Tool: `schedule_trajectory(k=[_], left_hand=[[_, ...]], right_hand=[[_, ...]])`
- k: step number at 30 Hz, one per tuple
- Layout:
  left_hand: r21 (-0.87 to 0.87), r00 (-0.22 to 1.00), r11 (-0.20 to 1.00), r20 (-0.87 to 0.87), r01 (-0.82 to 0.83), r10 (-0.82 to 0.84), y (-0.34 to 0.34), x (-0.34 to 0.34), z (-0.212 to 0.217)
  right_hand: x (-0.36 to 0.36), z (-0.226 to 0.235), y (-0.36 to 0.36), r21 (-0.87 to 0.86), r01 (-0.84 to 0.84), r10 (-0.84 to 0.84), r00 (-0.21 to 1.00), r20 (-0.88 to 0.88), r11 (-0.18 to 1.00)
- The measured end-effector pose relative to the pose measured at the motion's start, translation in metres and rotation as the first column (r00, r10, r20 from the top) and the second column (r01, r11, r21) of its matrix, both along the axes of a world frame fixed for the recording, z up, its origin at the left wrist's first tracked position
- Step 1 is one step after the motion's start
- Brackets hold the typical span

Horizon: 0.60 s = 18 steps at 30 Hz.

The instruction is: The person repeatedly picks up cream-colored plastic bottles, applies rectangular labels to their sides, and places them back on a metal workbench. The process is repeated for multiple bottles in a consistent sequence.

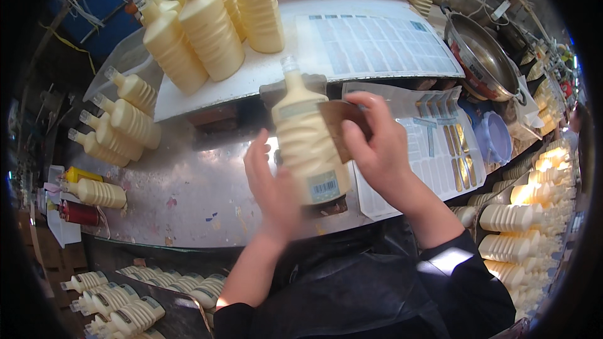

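Observation:
A cream-yellow ribbed bottle (308,144) with a clear neck lies in front of me on a dark holder (274,91), its neck pointing away. One label band crosses its shoulder, and another with a barcode sits near its base. Between the thumb and fingers of my right hand (383,144) is a flat brown scraper (339,127), its edge at the bottle's right side. My left hand (270,185), partly blurred, is beside the bottle's lower left with its fingers stretched out. Whether it touches the bottle I cannot tell.
Several cream bottles stand on a white board (295,19) at the back left; others lie on the metal table (207,207) at left. Label sheets (383,44) are on the board and right of the bottle. A metal pan (483,56), purple bucket (493,138) and racked bottles line the right.

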<state>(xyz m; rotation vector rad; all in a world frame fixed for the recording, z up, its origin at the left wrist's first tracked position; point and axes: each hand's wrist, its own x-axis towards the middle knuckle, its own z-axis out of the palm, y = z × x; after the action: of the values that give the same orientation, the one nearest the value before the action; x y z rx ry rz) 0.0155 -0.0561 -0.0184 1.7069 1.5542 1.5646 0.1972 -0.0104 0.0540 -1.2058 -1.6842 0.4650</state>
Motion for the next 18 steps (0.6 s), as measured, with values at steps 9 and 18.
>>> schedule_trajectory(k=[9,18], left_hand=[[-0.357,0.804,0.901,0.594,0.247,0.014,0.083,-0.006,-0.012],[-0.296,0.635,0.886,0.773,0.356,0.002,0.077,-0.005,-0.008]], right_hand=[[-0.021,-0.013,0.033,-0.145,0.084,-0.045,0.966,0.253,0.986],[0.016,-0.026,0.034,-0.337,0.173,-0.162,0.985,0.061,0.926]])
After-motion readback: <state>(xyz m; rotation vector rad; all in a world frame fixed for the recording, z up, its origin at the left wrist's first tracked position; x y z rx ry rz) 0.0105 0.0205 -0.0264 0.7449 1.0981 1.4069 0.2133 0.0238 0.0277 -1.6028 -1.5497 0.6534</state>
